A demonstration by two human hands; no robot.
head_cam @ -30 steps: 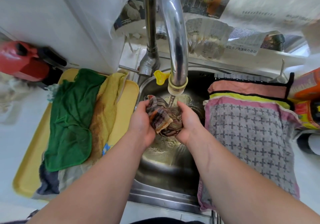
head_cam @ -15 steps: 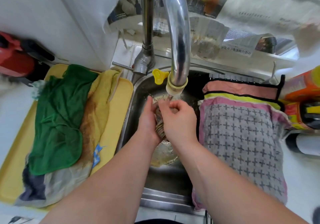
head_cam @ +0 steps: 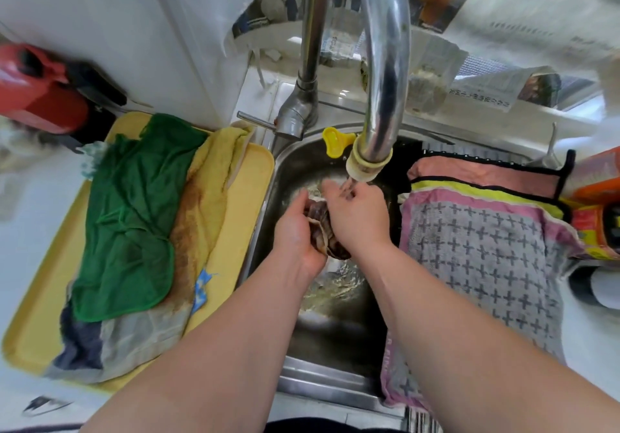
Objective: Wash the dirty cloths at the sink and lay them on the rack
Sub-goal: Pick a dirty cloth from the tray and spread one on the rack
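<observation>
One wadded brown-and-tan striped cloth (head_cam: 322, 233) sits squeezed between the person's two hands, over the bowl of the stainless steel sink (head_cam: 318, 389). The left hand (head_cam: 295, 231) curls round the cloth from the left, and the right hand (head_cam: 359, 219) closes over it from the right, fingers bent forward. A thin stream of water (head_cam: 349, 186) falls on the right hand's fingers from the cream plastic nozzle (head_cam: 367, 164) at the end of the single curved chrome faucet (head_cam: 385, 63). One small yellow tab (head_cam: 335, 140) juts out just beside that nozzle. Right of the bowl, a black slatted rack (head_cam: 436, 149) carries two cloths that can be told apart: a salmon-pink cloth with black edging (head_cam: 486, 176) at the back, and a grey cross-patterned cloth with pink and yellow borders (head_cam: 486, 265) in front of it, hanging over the sink's near edge. Left of the sink, one yellow plastic tray (head_cam: 37, 301) lies on the white counter (head_cam: 30, 197) with a heap of at least three cloths: a green cloth (head_cam: 134, 214) on top, a stained yellow towel (head_cam: 208, 191) beside and under it, and a grey-white cloth with a dark blue patch (head_cam: 134, 342) at the bottom. Newspaper sheets (head_cam: 503, 30) cover the wall behind.
</observation>
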